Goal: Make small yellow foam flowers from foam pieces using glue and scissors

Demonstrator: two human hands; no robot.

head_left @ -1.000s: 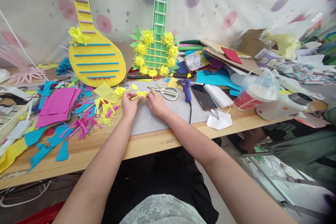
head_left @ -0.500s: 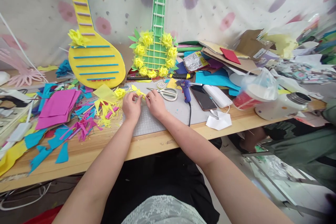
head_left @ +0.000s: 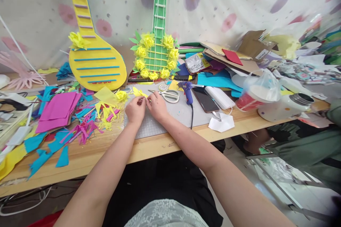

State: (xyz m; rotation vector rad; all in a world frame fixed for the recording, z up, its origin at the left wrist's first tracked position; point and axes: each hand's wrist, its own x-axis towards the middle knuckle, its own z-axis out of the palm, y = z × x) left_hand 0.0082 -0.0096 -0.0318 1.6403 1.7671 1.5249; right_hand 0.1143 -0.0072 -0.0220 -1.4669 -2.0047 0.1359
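My left hand [head_left: 135, 109] and my right hand [head_left: 157, 105] meet over the grey cutting mat [head_left: 151, 123], fingertips pinched together. Between them is a piece of yellow paper [head_left: 139, 92], cut with pointed petal-like ends; its lower part is hidden by my fingers. A finished yellow paper flower [head_left: 122, 95] lies just left of my left hand. White-handled scissors [head_left: 171, 95] rest right behind my right hand, and a purple hot glue gun [head_left: 188, 94] stands to their right.
Behind the mat stand a yellow paper lute shape [head_left: 97, 64] and a green one [head_left: 157, 55] ringed with yellow flowers. Coloured paper scraps [head_left: 85, 127] and magenta sheets [head_left: 57, 110] cover the left. A phone [head_left: 205, 100], a cup [head_left: 255, 94] and a white bottle [head_left: 285, 106] sit right.
My left hand has turned and shifted slightly right, closer to my right hand. More of the yellow paper shows above the fingers. My right hand has barely moved.
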